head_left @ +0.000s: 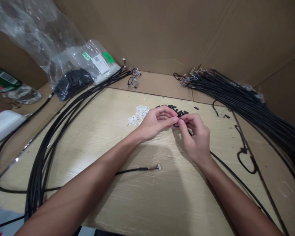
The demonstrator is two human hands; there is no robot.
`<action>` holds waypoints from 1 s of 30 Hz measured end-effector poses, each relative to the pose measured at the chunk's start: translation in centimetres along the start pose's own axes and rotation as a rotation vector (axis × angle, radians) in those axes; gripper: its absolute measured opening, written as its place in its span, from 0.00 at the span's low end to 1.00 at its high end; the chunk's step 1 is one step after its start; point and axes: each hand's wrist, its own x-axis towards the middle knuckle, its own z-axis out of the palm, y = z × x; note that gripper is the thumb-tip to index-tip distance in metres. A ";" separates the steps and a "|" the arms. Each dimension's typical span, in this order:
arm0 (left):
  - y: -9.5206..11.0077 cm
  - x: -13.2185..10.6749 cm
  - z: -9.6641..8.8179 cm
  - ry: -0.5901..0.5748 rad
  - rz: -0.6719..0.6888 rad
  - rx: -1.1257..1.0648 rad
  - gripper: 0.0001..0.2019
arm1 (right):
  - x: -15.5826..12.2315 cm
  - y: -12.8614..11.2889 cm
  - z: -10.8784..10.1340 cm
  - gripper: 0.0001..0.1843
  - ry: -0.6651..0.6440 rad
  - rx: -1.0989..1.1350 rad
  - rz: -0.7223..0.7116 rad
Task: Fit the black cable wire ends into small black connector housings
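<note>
My left hand (pixel 155 122) and my right hand (pixel 196 136) meet over the middle of a pale wooden board (pixel 147 196). Both pinch together on a small black piece (pixel 179 120) held between the fingertips. Just behind them lies a scatter of small black pieces (pixel 173 108), and to its left a pile of small white connectors (pixel 138 115). A thin black cable runs from under my right hand toward the lower right (pixel 238 182). Another black cable with a white connector end (pixel 158 167) lies on the board under my left forearm.
A thick bundle of black cables (pixel 248 105) lies along the right, another bundle (pixel 49 144) loops at the left. Clear plastic bags (pixel 73 70) with black and white parts sit at back left. Cardboard walls (pixel 177 32) enclose the back. A white box (pixel 2 126) is at far left.
</note>
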 end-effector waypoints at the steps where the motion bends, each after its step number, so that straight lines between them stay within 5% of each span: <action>1: 0.0 0.0 0.0 0.002 0.006 0.003 0.22 | 0.0 0.0 0.0 0.02 -0.002 0.011 0.002; 30: 0.0 -0.1 0.1 0.051 0.017 0.070 0.18 | 0.0 -0.2 0.4 0.11 0.057 0.281 0.181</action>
